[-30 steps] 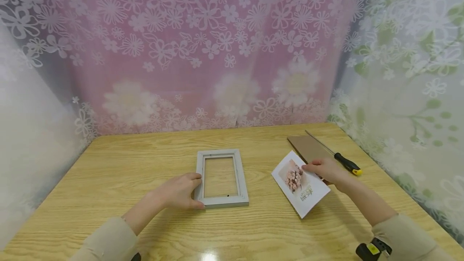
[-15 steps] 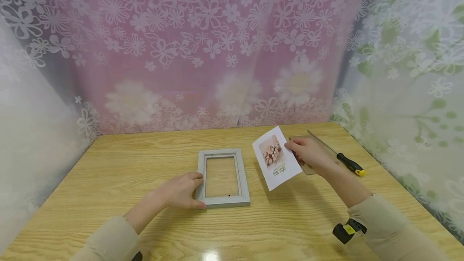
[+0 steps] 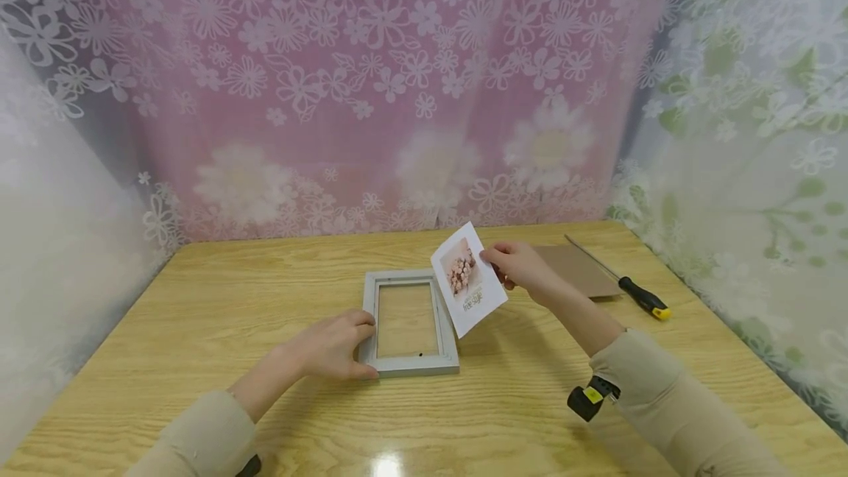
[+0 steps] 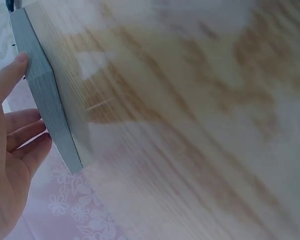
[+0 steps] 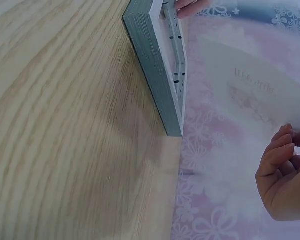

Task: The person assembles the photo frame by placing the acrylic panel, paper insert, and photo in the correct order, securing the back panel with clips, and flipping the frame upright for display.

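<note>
A grey picture frame (image 3: 417,370) lies on the table, its middle opening showing the wood beneath. My left hand (image 3: 331,346) holds it by the near left corner; in the left wrist view the thumb is on one side of the corner and the fingers bend against the other. From its right edge, a white picture print (image 3: 467,282) with pink flowers and lettering is pinched by my right hand (image 3: 523,269). Tilted and raised, the print overlaps the frame's right side in the head view. The right wrist view shows its see-through back and dark tabs inside the frame (image 5: 155,65).
A brown backing board (image 3: 579,271) lies at the back right of the wooden table (image 3: 265,278). Beside it is a screwdriver (image 3: 639,297) with a black and yellow handle. Flowered curtains (image 3: 411,94) stand behind and at both sides.
My right hand has carried the print leftward and up, from near the brown board to the frame's right side. More of the board shows now. The left hand stays at the frame.
</note>
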{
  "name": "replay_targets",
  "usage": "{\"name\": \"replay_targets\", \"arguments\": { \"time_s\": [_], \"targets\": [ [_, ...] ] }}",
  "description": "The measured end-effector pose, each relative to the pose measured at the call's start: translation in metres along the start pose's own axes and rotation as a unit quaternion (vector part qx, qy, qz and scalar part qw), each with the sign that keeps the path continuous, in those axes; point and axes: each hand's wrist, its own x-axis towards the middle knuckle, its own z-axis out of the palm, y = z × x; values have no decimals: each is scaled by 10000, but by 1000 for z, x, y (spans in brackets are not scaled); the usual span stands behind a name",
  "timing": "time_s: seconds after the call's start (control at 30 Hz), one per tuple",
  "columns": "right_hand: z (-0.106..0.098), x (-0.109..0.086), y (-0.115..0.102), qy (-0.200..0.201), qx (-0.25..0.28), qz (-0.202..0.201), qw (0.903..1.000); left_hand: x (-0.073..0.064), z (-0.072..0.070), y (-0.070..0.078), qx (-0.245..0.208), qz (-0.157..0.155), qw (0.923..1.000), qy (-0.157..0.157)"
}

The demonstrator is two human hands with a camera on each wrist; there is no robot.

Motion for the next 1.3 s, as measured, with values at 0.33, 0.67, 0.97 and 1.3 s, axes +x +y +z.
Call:
{"name": "replay_targets", "arguments": {
  "time_s": [0.33, 0.67, 0.97, 1.3],
  "targets": [
    [31, 14, -20, 259, -877, -283, 9954, 2, 1, -2, 138, 240, 9995, 180],
    [59, 19, -29, 594, -1838, -885, 9772, 3, 0, 0, 57, 223, 9997, 96],
    [70, 26, -27, 693, -2545, -794, 9613, 1, 1, 0, 24, 260, 9996, 69],
    [81, 26, -36, 572, -2603, -979, 9588, 1, -1, -1, 71, 223, 9997, 90]
  ]
}}
